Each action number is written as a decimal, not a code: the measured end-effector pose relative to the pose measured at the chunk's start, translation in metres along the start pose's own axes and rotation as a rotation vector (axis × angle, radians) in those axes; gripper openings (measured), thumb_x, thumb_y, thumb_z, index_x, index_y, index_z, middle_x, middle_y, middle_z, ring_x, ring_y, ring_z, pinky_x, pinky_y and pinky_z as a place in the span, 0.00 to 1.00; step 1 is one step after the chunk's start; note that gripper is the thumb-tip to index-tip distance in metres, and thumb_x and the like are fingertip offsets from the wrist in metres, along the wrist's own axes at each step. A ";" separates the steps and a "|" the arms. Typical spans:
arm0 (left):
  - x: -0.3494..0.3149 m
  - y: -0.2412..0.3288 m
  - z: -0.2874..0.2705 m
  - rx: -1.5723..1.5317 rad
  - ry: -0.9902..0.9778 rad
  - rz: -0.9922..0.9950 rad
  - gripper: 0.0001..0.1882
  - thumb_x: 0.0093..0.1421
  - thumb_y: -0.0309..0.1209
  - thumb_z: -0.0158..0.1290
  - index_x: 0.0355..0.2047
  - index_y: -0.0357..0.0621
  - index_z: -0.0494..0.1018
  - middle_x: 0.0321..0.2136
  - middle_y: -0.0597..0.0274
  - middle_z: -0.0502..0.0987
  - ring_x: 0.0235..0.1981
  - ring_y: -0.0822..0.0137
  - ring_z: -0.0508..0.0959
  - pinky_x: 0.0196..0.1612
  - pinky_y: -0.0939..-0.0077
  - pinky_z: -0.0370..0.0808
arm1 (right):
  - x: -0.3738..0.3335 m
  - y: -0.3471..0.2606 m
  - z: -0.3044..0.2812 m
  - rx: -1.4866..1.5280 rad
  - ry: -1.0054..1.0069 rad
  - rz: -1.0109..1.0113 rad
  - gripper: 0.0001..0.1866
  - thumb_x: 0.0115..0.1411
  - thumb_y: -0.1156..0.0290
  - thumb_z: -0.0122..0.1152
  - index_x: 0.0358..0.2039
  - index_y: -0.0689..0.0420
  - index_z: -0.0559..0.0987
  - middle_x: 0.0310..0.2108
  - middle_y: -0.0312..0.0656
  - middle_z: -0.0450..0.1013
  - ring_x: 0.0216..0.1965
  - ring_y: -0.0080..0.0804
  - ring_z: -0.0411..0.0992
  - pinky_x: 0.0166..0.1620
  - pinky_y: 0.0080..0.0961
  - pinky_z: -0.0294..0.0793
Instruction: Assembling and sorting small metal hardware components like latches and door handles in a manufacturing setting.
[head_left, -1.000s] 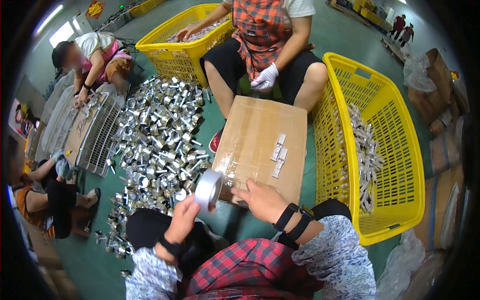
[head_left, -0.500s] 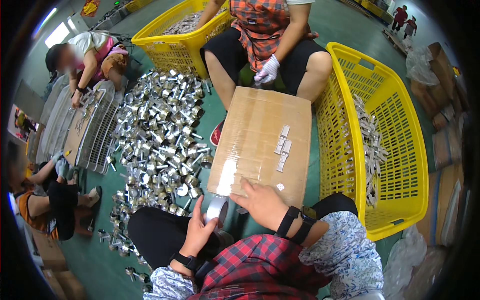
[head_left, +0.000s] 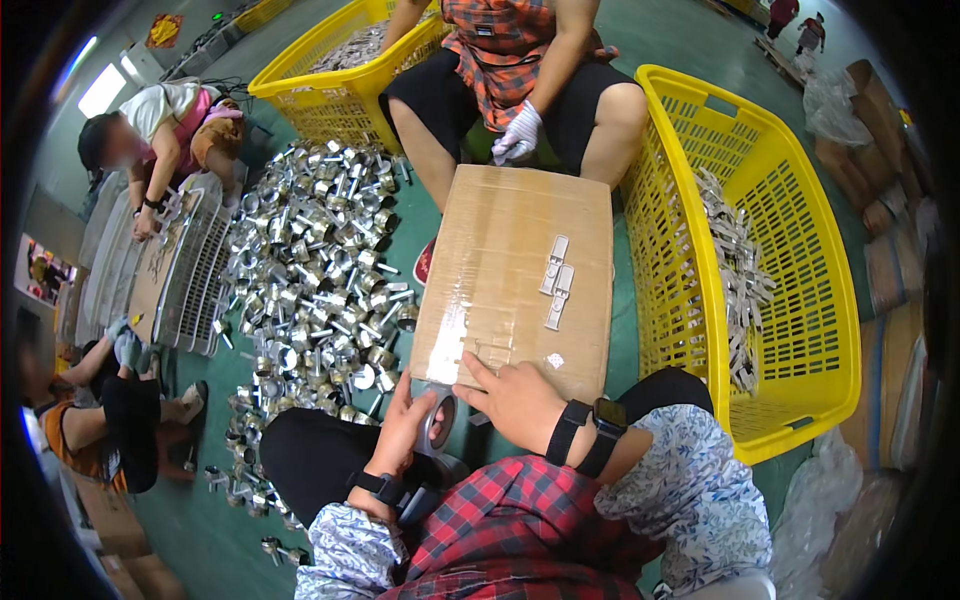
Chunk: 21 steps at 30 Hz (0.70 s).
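Note:
My left hand point(head_left: 397, 432) grips a roll of silvery tape point(head_left: 449, 412) at the near left corner of a brown cardboard box point(head_left: 500, 215). Its fingers curl round the roll, whose round opening faces up toward me. My right hand point(head_left: 515, 398) lies on the near edge of the box top, fingers stretched out and index finger pointing forward, close beside the tape. Shiny clear tape covers the left part of the lid. Several small white-and-grey metal clips point(head_left: 557, 281) rest on the lid's right half.
Metal cup-shaped parts with stems point(head_left: 310, 260) are heaped on the green floor at left. A yellow basket point(head_left: 700, 300) of metal strips stands at right, another yellow crate point(head_left: 330, 110) at far left. A co-worker's gloved hand point(head_left: 518, 135) is beyond the box; other people work at left.
The tape roll has turned so its opening shows more. My view has shifted slightly, and both hands remain at the box's near edge.

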<state>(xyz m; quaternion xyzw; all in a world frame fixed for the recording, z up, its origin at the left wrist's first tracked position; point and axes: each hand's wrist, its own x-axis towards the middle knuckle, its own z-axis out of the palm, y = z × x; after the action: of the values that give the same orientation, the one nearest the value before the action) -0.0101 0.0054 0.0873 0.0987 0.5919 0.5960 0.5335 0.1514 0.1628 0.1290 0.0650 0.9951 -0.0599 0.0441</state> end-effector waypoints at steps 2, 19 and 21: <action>-0.003 -0.003 -0.002 0.001 -0.048 -0.039 0.36 0.68 0.28 0.48 0.72 0.42 0.45 0.27 0.62 0.73 0.21 0.74 0.71 0.22 0.81 0.68 | -0.004 -0.001 -0.009 0.001 -0.043 -0.006 0.26 0.61 0.68 0.52 0.61 0.42 0.75 0.68 0.50 0.61 0.36 0.34 0.78 0.40 0.32 0.76; -0.035 -0.006 -0.037 0.128 -0.076 -0.006 0.38 0.72 0.35 0.47 0.74 0.46 0.40 0.23 0.68 0.69 0.20 0.77 0.68 0.24 0.81 0.68 | 0.023 -0.021 -0.034 0.239 0.002 -0.096 0.12 0.51 0.70 0.60 0.38 0.51 0.81 0.38 0.48 0.71 0.31 0.49 0.76 0.34 0.44 0.75; -0.040 -0.010 -0.040 0.147 -0.047 0.020 0.38 0.72 0.35 0.47 0.74 0.46 0.40 0.23 0.68 0.69 0.21 0.77 0.68 0.25 0.81 0.68 | 0.031 -0.027 -0.040 0.227 -0.028 -0.113 0.11 0.50 0.71 0.60 0.36 0.51 0.81 0.36 0.47 0.70 0.31 0.50 0.75 0.35 0.46 0.75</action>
<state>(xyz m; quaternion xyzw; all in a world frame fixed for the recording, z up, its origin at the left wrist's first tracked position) -0.0187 -0.0517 0.0883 0.1574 0.6205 0.5538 0.5325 0.1143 0.1446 0.1690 0.0125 0.9832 -0.1756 0.0471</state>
